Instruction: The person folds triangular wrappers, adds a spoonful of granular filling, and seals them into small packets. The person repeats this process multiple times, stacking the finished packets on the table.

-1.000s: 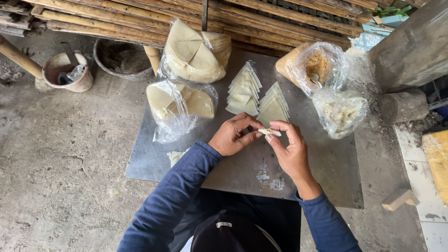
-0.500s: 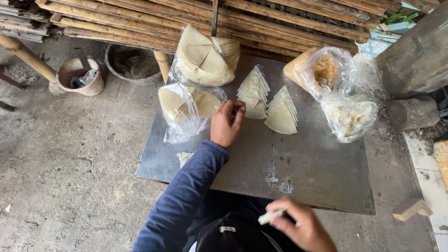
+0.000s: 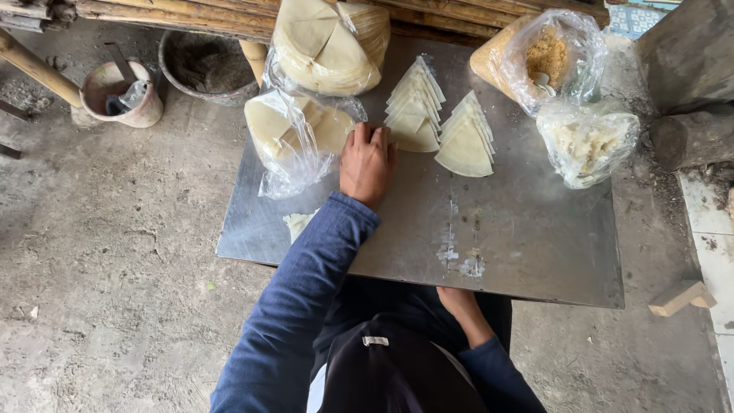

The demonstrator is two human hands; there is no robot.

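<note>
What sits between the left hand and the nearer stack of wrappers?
Nothing visible. The left hand lies flat on the metal table, its fingertips right at the lower edge of the near wrapper stack. The open bag is beside the hand, to its left, not between them.

Long blue sleeves cover both arms, over a dark garment below.

We see a pale clay pot [image 3: 122,93] and a dark round basin [image 3: 208,69] on the concrete floor beside bamboo poles [image 3: 176,14]. A clear bag of brown crumbs [image 3: 547,63] sits above a bag of white filling [image 3: 587,140]. A wooden block [image 3: 680,297] lies right.
</note>
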